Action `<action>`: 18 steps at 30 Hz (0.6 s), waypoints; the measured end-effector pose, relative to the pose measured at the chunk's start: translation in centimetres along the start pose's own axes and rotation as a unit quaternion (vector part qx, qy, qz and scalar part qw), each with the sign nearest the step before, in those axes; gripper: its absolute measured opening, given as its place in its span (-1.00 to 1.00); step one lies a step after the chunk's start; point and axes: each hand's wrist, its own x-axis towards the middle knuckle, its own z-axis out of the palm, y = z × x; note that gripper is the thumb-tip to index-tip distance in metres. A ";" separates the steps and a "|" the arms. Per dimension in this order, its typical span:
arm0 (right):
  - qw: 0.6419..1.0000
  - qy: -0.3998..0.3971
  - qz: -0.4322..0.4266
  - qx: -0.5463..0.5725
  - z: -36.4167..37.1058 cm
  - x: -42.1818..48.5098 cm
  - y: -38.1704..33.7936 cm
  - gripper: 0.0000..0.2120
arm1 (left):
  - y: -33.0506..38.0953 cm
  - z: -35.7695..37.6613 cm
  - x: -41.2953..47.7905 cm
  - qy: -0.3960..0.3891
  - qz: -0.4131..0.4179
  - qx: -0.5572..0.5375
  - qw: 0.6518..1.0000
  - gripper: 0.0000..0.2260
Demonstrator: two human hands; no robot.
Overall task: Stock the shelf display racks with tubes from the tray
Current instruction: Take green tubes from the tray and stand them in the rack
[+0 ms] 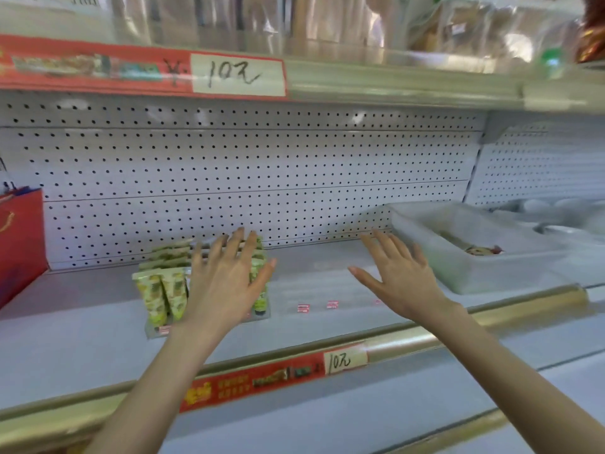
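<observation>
A clear display rack (154, 329) stands on the white shelf, filled with rows of green-and-yellow tubes (163, 294). My left hand (226, 280) hovers in front of the rack with fingers spread and holds nothing. My right hand (399, 276) is stretched out flat over bare shelf to the right of the rack, also holding nothing. A translucent grey tray (435, 267) sits on the shelf at the right, with a few tubes (481, 250) lying inside it. The view is blurred by motion.
Small red-and-white labels (304, 308) lie on the shelf floor between rack and tray. A red gift bag (19, 244) stands at the far left. A pegboard back wall (262, 175) closes the shelf, and a price strip (278, 375) runs along its front edge. Packaged goods fill the shelf above.
</observation>
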 end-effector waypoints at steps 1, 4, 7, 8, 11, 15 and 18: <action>1.000 -0.002 -0.001 0.000 0.1 -0.2 1.1 -0.23 | 1.1 0.2 -0.1 -0.002 -0.001 -0.003 1.000 -0.28; 1.000 -0.019 -0.003 0.009 0.3 -0.8 4.0 -0.30 | 4.4 0.9 -0.5 -0.005 -0.005 -0.011 1.000 -0.30; 0.999 -0.032 -0.011 0.013 0.2 -1.6 6.5 -0.34 | 7.3 1.3 -0.8 -0.008 -0.009 -0.006 1.000 -0.36; 0.999 -0.031 -0.012 0.015 0.3 -1.8 7.3 -0.34 | 8.2 1.5 -1.0 -0.004 -0.009 -0.005 1.000 -0.38; 0.999 -0.032 -0.012 0.018 0.3 -2.4 9.6 -0.34 | 10.6 2.0 -1.2 -0.016 -0.011 -0.009 1.000 -0.40; 0.999 -0.045 -0.004 0.008 0.4 -2.6 11.6 -0.33 | 12.1 2.5 -0.8 -0.028 -0.011 -0.010 1.000 -0.37; 0.999 -0.043 0.010 0.011 0.7 -2.4 13.1 -0.33 | 13.2 2.9 0.3 -0.044 -0.009 -0.022 0.999 -0.31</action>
